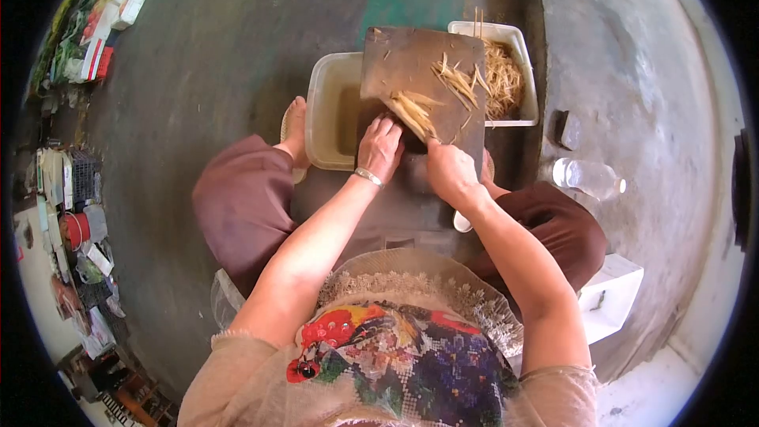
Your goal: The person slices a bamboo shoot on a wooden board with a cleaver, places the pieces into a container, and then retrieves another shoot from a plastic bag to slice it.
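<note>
A dark, worn chopping board [423, 55] lies before me, partly over two tubs. On it sits a heap of pale, thin vegetable strips [413, 113], with more loose strips [458, 83] toward the right. My left hand [382, 146] rests at the board's near left, its fingers bent and pressed together beside the heap; what lies under the fingertips is hidden. My right hand [452, 168] is closed in a fist around what looks like a knife's handle. The blade seems to run diagonally along the heap's near side, mostly hidden by strips.
A pale tub [316, 103] with murky liquid stands left of the board. The white tub [531, 103] at right holds shredded strips and two sticks. A clear plastic bottle [589, 179] and dark block [565, 130] lie on the ledge. Boxes and produce [130, 1] line the left.
</note>
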`<state>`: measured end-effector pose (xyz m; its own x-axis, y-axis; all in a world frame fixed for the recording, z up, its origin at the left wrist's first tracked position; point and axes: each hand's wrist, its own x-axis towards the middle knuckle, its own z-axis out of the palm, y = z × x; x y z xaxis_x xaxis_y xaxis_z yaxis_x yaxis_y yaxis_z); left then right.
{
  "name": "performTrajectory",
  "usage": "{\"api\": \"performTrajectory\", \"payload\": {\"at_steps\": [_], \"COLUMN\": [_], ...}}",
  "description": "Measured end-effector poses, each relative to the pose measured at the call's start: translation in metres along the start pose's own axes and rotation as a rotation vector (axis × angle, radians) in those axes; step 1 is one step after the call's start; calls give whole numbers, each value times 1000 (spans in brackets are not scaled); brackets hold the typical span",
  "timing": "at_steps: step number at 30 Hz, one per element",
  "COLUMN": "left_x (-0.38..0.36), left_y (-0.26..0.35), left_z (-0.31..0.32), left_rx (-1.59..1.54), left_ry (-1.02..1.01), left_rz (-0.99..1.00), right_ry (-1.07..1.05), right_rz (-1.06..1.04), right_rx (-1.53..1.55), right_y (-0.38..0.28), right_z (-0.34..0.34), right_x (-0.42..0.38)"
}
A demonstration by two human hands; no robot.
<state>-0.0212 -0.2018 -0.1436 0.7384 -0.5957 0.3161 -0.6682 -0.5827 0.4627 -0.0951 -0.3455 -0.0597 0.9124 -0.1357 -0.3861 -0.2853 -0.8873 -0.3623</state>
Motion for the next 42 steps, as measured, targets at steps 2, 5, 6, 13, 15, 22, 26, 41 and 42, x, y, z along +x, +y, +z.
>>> {"api": "performTrajectory", "payload": {"at_steps": [2, 5, 6, 13, 15, 22, 26, 41, 42], "left_x": [-2, -1, 0, -1, -4, 1, -1, -3, -1], "left_y": [-2, -2, 0, -2, -1, -1, -3, -4, -6], "left_z": [1, 1, 0, -6, -3, 3, -3, 0, 0], "left_rx": [-43, -69, -75, -56, -51, -63, -9, -51, -47], "left_ry": [48, 50, 39, -102, -81, 53, -18, -32, -30], "left_rz": [29, 18, 3, -32, -33, 16, 23, -6, -1], "right_ry": [0, -99, -105, -14, 47, -61, 0, -32, -27], "right_rz": [-12, -12, -8, -22, -1, -21, -72, -21, -22], "right_rx": [19, -1, -5, 33, 60, -19, 1, -39, -37], "right_y": [-2, -1, 1, -17, -15, 6, -1, -12, -14], "right_z": [-3, -15, -13, 6, 5, -10, 6, 4, 6], "right_x": [-9, -32, -32, 12, 9, -31, -4, 4, 7]}}
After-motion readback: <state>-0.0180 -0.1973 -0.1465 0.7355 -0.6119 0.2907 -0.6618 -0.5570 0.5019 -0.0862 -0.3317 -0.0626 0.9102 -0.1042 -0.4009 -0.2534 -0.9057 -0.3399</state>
